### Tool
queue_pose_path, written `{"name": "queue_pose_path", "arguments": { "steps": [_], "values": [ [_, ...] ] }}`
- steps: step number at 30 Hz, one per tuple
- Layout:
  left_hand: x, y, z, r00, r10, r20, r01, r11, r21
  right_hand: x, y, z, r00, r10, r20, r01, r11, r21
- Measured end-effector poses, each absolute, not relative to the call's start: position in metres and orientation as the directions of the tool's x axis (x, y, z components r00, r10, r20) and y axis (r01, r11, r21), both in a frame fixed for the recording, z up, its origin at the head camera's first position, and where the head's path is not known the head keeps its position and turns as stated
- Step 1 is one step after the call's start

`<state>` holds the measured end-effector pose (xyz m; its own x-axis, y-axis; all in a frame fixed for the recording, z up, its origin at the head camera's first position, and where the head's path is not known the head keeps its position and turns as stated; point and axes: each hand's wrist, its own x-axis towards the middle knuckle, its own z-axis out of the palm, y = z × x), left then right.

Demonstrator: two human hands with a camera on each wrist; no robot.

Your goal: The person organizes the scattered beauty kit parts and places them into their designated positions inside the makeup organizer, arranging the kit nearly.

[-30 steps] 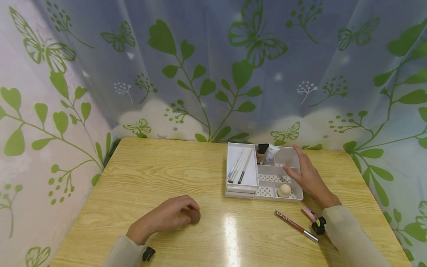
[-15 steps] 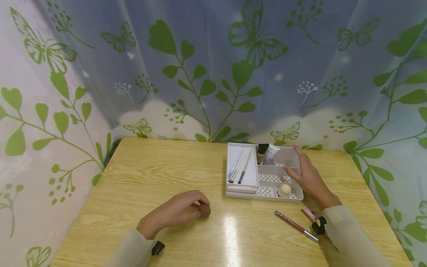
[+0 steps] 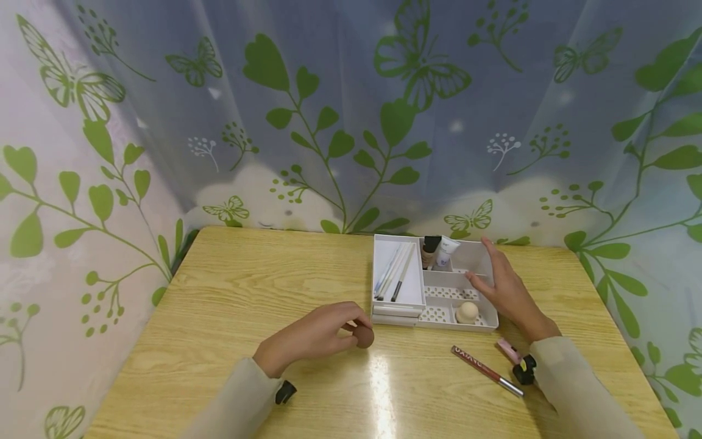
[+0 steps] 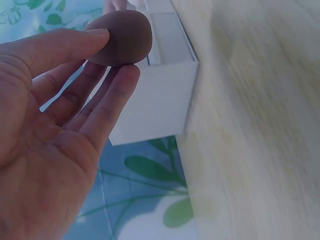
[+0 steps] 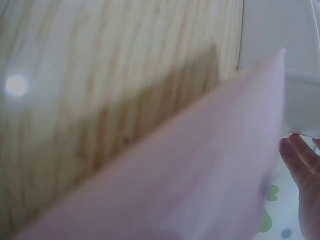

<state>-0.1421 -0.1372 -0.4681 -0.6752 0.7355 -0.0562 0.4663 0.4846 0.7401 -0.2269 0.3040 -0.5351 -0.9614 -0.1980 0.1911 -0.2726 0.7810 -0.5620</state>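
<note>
In the head view, my left hand [image 3: 315, 335] pinches a brown rounded makeup sponge [image 3: 364, 336] between thumb and fingertips, just short of the front left corner of a white organizer box [image 3: 456, 326]. The left wrist view shows the same sponge [image 4: 131, 37] against the white box wall [image 4: 150, 100]. At the box's right side rests my right hand [image 3: 512, 299], its index finger along the back right corner and its thumb reaching over the wall. A beige makeup sponge [image 3: 467, 313] sits in the front right compartment.
Several thin brushes [image 3: 396, 274] lie in the box's left tray. A dark-capped bottle [image 3: 430, 250] and white tube [image 3: 446, 250] stand in the back compartment. A red pencil-like tube [image 3: 485, 371] and a pink item [image 3: 509, 351] lie in front. A patterned curtain [image 3: 340, 122] hangs behind.
My left hand has moved right and slightly away from me, carrying the brown makeup sponge closer to the box. My right hand has stayed at the box's right side.
</note>
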Motion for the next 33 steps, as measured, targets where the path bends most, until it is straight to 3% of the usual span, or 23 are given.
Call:
{"name": "queue_pose_path", "arguments": {
  "steps": [13, 21, 33],
  "values": [
    [-0.152, -0.107, -0.457, -0.628, 0.778, 0.012, 0.598, 0.472, 0.648, -0.225, 0.303, -0.532, -0.963, -0.201, 0.182, -0.269, 0.784, -0.560],
    [-0.156, -0.098, -0.453, -0.620, 0.784, 0.000, 0.542, 0.429, 0.723, -0.225, 0.303, -0.531, -0.961, -0.196, 0.196, -0.273, 0.789, -0.550],
    [-0.155, -0.076, -0.445, -0.568, 0.823, 0.011, 0.578, 0.389, 0.717, -0.225, 0.302, -0.533, -0.966, -0.183, 0.182, -0.255, 0.792, -0.554]
  ]
}}
